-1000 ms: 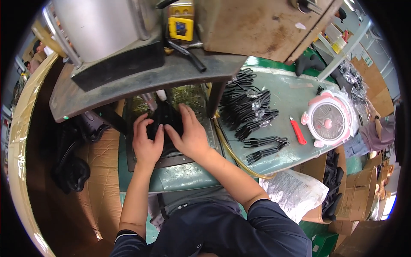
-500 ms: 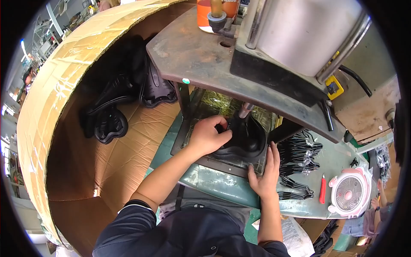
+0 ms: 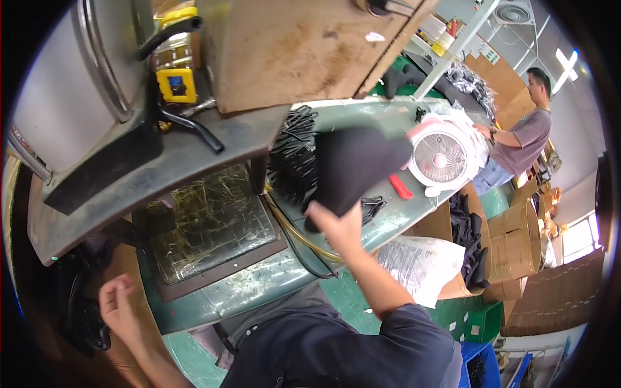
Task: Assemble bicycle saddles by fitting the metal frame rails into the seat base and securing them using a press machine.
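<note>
A black bicycle saddle (image 3: 356, 161), smeared by motion, is raised over the right part of the bench. My right hand (image 3: 339, 229) grips its lower edge, with some of the fingers hidden. At the left, beside the press, my left hand (image 3: 118, 307) hangs empty, its fingers loosely bent and apart. The press's flat base plate (image 3: 213, 233) carries shiny, yellowish-streaked film and has no saddle on it. Just left of the raised saddle lies a bundle of bent black metal rods (image 3: 291, 152).
The press's heavy metal plate (image 3: 194, 165) overhangs its base. A pink-and-white fan (image 3: 441, 158) and a red-handled cutter (image 3: 401, 186) are on the bench. A white sack (image 3: 420, 265) and cartons (image 3: 514, 239) stand to the right. A co-worker (image 3: 524, 132) is beyond the fan.
My right hand has lifted the saddle from the press base and carried it right. My left hand has let go and moved left. The view has swung right.
</note>
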A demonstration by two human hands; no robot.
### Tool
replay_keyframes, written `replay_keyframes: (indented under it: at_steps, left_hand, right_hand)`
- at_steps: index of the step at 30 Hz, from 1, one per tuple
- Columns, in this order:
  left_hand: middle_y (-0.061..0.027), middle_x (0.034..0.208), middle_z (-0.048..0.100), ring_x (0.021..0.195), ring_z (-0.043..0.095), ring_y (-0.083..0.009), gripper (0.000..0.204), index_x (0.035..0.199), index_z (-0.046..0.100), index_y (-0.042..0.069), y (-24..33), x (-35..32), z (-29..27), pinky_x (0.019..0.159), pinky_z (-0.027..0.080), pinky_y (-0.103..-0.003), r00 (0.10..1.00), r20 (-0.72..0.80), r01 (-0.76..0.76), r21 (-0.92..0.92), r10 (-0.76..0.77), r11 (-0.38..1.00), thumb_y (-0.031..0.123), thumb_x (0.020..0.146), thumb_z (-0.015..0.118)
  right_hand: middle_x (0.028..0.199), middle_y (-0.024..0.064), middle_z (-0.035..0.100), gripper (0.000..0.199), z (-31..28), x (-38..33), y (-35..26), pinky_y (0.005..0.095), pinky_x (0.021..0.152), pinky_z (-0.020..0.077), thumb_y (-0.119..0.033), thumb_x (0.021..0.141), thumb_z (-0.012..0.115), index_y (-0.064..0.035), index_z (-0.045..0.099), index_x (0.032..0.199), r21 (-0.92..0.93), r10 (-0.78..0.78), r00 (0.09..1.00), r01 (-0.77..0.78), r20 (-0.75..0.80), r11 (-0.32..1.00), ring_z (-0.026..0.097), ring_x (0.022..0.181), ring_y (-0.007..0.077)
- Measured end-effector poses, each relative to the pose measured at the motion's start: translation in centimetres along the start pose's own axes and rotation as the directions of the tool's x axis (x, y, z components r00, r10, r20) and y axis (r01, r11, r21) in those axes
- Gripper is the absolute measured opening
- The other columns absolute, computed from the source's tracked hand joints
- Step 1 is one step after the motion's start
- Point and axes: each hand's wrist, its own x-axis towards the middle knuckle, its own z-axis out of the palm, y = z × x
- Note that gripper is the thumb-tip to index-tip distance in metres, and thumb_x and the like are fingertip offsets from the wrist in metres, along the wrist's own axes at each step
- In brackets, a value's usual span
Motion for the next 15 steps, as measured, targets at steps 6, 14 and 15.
replay_keyframes:
  at_steps: [6, 14, 15]
  left_hand:
    - [-0.0144, 0.124, 0.074, 0.118, 0.069, -0.025, 0.017, 0.118, 0.07, -0.002, -6.8, 4.1, -5.2, 0.104, 0.053, -0.035, 0.932, -0.176, -0.232, 0.378, 0.316, 0.896, 0.01, 0.106, 0.069]
    - [-0.0193, 0.156, 0.057, 0.145, 0.053, -0.0395, 0.063, 0.147, 0.058, 0.004, -8.4, 1.9, -7.3, 0.119, 0.044, -0.05, 0.932, 0.014, 0.036, 0.991, 0.362, -0.131, 0.043, 0.1, 0.074]
    - [-0.0193, 0.156, 0.057, 0.145, 0.053, -0.0395, 0.063, 0.147, 0.058, 0.004, -8.1, 2.1, -6.9, 0.119, 0.044, -0.05, 0.933, 0.018, 0.031, 0.991, 0.359, -0.128, 0.043, 0.1, 0.074]
  right_hand:
    - [0.119, 0.0159, 0.069, 0.066, -2.5, 20.7, -0.5, 0.037, 0.085, 0.0617, -0.028, 0.094, 0.088, 0.0066, 0.054, 0.138, 0.456, 0.103, 0.992, -0.057, -0.077, 0.888, 0.073, 0.098, 0.0213]
    - [0.131, 0.0216, 0.069, 0.042, -6.3, 9.2, -0.7, 0.0435, 0.096, 0.0591, -0.001, 0.083, 0.071, 0.0012, 0.071, 0.125, -0.495, -0.395, 0.841, 0.537, 0.369, 0.683, 0.071, 0.112, 0.039]
    - [0.13, 0.0214, 0.07, 0.043, -8.2, 7.9, -0.8, 0.045, 0.098, 0.0582, 0.001, 0.081, 0.068, 0.0004, 0.072, 0.124, -0.57, -0.334, 0.852, 0.52, 0.404, 0.637, 0.069, 0.114, 0.0402]
